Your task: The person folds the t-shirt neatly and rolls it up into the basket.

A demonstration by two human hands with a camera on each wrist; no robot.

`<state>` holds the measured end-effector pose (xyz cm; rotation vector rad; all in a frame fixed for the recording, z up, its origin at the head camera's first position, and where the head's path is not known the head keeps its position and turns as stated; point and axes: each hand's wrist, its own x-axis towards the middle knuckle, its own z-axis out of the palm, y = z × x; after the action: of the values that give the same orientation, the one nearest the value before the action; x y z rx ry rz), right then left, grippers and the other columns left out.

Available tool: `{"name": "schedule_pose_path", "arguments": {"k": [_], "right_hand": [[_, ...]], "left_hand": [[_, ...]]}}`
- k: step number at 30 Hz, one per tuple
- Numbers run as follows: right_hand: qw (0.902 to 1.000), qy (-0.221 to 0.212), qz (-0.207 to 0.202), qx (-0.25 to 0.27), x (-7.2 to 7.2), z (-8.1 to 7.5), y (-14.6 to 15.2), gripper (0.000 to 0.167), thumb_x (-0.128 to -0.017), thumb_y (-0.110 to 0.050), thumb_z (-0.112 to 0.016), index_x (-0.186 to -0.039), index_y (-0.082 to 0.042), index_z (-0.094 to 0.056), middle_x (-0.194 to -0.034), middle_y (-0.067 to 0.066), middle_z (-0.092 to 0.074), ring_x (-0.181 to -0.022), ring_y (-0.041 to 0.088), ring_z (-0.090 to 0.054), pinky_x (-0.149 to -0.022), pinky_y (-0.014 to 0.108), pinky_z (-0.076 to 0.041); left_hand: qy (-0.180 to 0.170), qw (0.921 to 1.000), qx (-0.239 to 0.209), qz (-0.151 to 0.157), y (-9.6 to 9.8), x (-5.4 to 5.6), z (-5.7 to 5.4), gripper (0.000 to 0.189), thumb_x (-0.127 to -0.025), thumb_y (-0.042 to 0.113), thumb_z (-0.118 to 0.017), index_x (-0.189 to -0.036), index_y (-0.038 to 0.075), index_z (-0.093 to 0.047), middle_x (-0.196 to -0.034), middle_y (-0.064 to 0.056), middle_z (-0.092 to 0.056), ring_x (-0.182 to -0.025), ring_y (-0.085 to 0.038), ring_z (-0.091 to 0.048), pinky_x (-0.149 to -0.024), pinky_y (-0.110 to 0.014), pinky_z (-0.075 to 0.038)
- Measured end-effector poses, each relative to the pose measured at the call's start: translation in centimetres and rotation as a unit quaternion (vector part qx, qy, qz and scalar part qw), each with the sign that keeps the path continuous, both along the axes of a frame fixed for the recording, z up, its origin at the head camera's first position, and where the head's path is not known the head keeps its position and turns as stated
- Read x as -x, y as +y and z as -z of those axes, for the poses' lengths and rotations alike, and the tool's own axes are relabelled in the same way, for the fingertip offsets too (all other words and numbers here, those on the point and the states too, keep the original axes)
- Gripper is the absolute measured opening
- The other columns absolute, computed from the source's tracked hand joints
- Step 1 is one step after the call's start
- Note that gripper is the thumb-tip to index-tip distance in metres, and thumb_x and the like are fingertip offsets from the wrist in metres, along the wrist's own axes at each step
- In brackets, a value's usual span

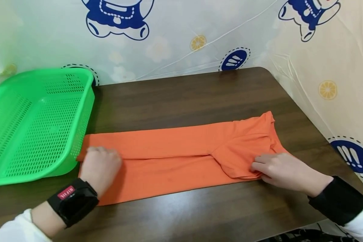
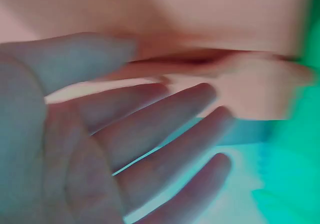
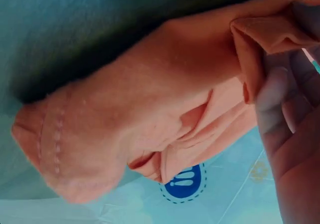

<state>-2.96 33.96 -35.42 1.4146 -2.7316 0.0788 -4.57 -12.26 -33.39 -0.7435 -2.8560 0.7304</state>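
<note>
An orange T-shirt (image 1: 166, 144) lies folded into a long strip across the table, its sleeve (image 1: 245, 151) turned in at the right end. Over the strip's left end is my left hand (image 1: 100, 168), slightly blurred. Its fingers (image 2: 155, 134) look fairly straight and spread in the left wrist view, with the thumb close to the fabric's edge. At the lower right, my right hand (image 1: 278, 169) pinches the sleeve's edge. The right wrist view has the thumb (image 3: 272, 92) against the bunched orange cloth (image 3: 120, 109), while some fingertips are hidden.
A green plastic basket (image 1: 89, 101) stands at the left, right beside the shirt's left end. The brown wooden table (image 1: 181, 97) meets a wall covered with a printed sheet (image 1: 169, 33) at the back and right. Its front edge shows at lower right.
</note>
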Motion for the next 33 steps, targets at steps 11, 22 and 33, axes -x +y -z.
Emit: {"name": "schedule_pose_path", "arguments": {"k": [11, 22, 33], "right_hand": [[0.9974, -0.037, 0.061, -0.007, -0.4, 0.3, -0.1, 0.024, -0.067, -0.017, -0.069, -0.078, -0.024, -0.049, -0.072, -0.018, -0.031, -0.059, 0.000, -0.034, -0.053, 0.018, -0.031], [0.9814, -0.118, 0.140, -0.058, -0.3, 1.0, -1.5, 0.020, -0.076, -0.023, -0.061, -0.078, -0.026, -0.041, -0.068, -0.013, -0.030, -0.057, 0.003, -0.032, -0.054, 0.020, -0.028], [0.9568, -0.211, 0.179, -0.089, 0.2, 0.1, -2.0, 0.018, -0.081, -0.039, -0.061, -0.081, -0.029, -0.046, -0.071, -0.014, -0.036, -0.065, 0.003, -0.039, -0.060, 0.025, -0.035]], "left_hand": [[-0.071, 0.9779, -0.127, 0.150, 13.8, -1.9, 1.2, 0.022, -0.083, 0.020, -0.057, -0.105, 0.015, -0.060, -0.086, -0.003, -0.057, -0.076, -0.020, -0.054, -0.059, -0.033, -0.043], [-0.086, 0.9456, -0.167, 0.266, 19.6, -3.4, 2.5, 0.023, -0.092, 0.023, -0.046, -0.112, 0.022, -0.059, -0.104, 0.001, -0.056, -0.092, -0.016, -0.050, -0.067, -0.030, -0.043], [-0.103, 0.9290, -0.249, 0.253, 20.4, -3.3, 1.9, 0.057, -0.091, 0.025, -0.049, -0.141, 0.024, -0.024, -0.118, 0.004, -0.054, -0.086, -0.016, -0.054, -0.070, -0.029, -0.046]]}}
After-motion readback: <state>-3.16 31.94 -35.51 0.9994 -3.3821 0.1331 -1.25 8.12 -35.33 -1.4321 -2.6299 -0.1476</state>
